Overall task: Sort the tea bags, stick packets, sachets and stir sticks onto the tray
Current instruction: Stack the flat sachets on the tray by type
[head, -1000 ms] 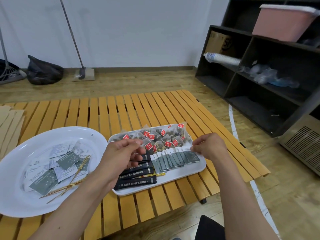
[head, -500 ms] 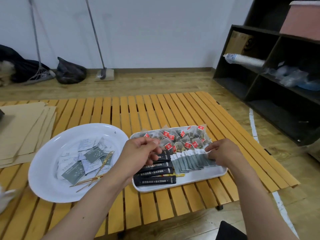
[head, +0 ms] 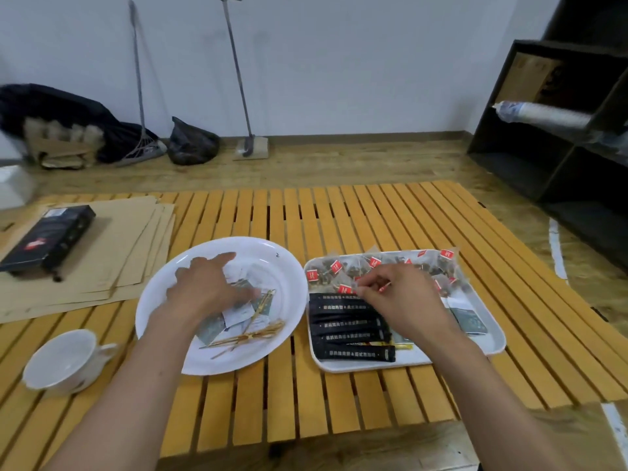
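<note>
Sachets [head: 234, 314], thin and flat, lie loose in the round white plate [head: 289, 266] under the left hand [head: 207, 287], whose relaxed fingers touch them. Slender stir sticks [head: 251, 336] lie just nearer. Right hand [head: 390, 294] pinches a tea-bag tag over the rectangular tray [head: 496, 338], rightward on the slatted counter [head: 306, 402].

The white rectangular tray [head: 489, 338] sits right of centre. Tea bags [head: 343, 270] with red tags fill its far edge; black stick packets [head: 346, 326] lie stacked on its left side; a teal sachet [head: 470, 320] rests toward its right. More sachets [head: 238, 314] and bundled stir sticks [head: 258, 334] lie left of it, mid-frame
</note>
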Available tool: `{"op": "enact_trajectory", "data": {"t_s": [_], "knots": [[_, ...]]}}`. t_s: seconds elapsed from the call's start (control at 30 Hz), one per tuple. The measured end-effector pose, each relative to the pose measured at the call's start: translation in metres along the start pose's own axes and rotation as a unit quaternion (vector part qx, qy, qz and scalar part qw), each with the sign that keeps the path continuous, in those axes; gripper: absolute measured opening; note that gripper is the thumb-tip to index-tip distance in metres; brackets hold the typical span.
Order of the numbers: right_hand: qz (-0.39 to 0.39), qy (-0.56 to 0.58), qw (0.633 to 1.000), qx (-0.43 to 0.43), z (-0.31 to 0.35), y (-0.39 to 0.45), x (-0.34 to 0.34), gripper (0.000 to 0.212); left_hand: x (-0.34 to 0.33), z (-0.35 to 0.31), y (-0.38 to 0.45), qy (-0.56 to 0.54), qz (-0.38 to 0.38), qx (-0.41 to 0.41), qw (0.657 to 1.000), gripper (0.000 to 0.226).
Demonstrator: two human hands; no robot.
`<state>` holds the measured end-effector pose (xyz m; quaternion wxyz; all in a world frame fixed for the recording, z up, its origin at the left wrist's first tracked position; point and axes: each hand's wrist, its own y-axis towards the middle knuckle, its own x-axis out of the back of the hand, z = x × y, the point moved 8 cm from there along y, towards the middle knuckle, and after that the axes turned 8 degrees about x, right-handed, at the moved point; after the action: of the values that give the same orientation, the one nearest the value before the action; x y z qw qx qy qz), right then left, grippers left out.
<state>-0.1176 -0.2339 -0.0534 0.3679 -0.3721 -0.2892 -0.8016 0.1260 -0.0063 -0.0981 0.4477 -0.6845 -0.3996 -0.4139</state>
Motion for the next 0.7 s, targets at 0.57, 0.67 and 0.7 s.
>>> {"op": "enact_trajectory", "data": {"t_s": [0.57,0.67,0.7], "knots": [[0.041,-0.005,0.998,0.039,0.021,-0.005,-0.022,0.01,0.009,-0.003,-0.008,-0.127,-0.08,-0.068,0.986,0.022],[0.043,-0.002,0.998,0.039,0.02,-0.005,-0.022,0.011,0.021,-0.001,-0.007,-0.207,-0.098,-0.055,0.972,0.025],[0.042,0.0,0.998,0.037,0.019,-0.004,-0.021,0.012,0.024,-0.002,-0.007,-0.217,-0.098,-0.051,0.97,0.027]]}}
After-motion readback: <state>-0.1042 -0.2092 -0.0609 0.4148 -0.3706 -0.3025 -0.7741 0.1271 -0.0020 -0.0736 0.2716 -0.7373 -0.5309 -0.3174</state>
